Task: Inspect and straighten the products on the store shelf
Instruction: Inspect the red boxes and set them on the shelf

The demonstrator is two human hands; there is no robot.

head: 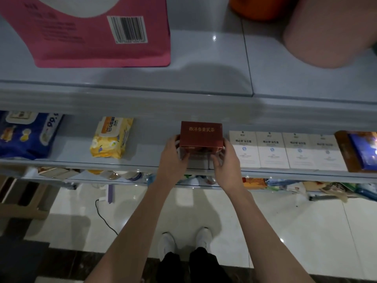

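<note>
A dark red box with gold lettering (201,134) stands on the middle shelf (142,158), near its front edge. My left hand (173,154) grips the box's left side, fingers curled round its lower front. My right hand (225,158) grips the right side the same way. The box sits upright between both palms. Its lower front is partly hidden by my fingers.
Several white boxes (285,150) stand in a row right of the red box, then a brown-and-blue box (359,150). A yellow wipes pack (111,137) and a blue pack (26,135) lie to the left. The upper shelf holds a pink pouch (98,31).
</note>
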